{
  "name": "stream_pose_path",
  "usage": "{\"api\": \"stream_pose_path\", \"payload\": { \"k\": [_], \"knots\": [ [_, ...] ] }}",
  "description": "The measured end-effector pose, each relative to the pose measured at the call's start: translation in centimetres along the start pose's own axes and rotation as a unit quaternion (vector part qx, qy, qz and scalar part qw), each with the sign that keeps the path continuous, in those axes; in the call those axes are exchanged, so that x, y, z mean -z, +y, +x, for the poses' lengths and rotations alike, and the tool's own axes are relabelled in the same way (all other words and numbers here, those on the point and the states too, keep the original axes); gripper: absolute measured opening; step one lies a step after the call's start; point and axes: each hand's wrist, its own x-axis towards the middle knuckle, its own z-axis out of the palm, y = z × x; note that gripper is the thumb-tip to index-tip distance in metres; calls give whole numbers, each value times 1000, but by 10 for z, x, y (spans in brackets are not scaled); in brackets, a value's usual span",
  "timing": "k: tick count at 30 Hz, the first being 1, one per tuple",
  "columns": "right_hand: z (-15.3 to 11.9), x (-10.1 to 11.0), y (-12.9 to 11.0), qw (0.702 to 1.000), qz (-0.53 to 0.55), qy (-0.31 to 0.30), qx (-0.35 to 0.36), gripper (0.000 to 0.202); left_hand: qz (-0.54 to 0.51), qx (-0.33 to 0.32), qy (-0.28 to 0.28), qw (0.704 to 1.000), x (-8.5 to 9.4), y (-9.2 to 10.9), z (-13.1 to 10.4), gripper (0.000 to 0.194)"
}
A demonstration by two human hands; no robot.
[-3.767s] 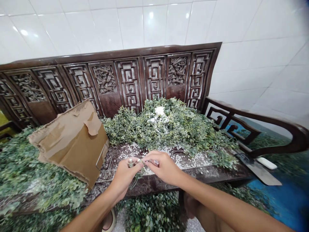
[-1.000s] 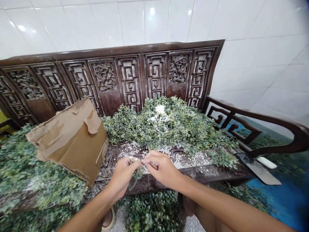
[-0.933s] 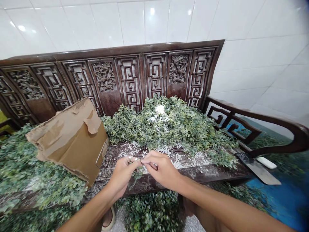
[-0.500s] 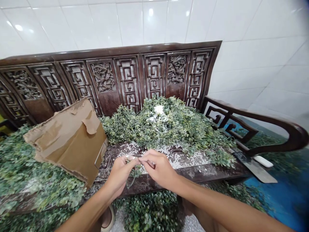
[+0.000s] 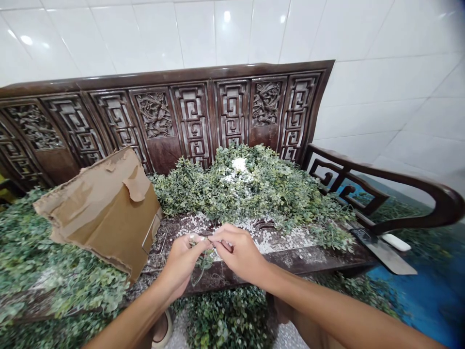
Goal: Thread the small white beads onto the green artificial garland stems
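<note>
the left hand [image 5: 183,257] pinches a leafy sprig [image 5: 204,261] above the front edge of the surface [image 5: 327,259], seemingly to steady it while the right hand [image 5: 238,249], fingertips pressed together, meets its upper end; whatever those fingertips grip is too small to tell. white pellets [image 5: 240,166] sit atop the foliage heap [image 5: 286,194], perhaps for easy reach. compared with nearly four seconds ago, more sprig hangs below the left hand and fewer pale beads show at its fingertips

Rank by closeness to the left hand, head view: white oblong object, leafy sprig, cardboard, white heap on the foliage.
1. Leafy sprig: held in the left hand.
2. Cardboard: to its left.
3. White heap: farther back, on the foliage.
4. White oblong object: far right.
</note>
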Motion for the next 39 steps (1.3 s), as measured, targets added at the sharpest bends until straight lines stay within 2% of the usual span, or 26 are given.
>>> {"api": "stream_pose_path", "payload": {
  "k": [10, 24, 32, 39],
  "knots": [
    [0, 0, 1, 1000, 28, 2, 0, 26, -8, 8, 5, 1000, -1, 4, -3, 16],
    [0, 3, -2, 998, 57, -10, -25, 22, 2, 32, 21, 999, -4, 9, -7, 25],
    [1, 6, -6, 996, 73, -25, -48, 22, -7, 8, -5, 1000, -2, 6, -7, 23],
    [1, 6, -6, 995, 64, -11, -71, 21, 63, -23, -6, 998, 5, 2, -4, 25]
  ]
}}
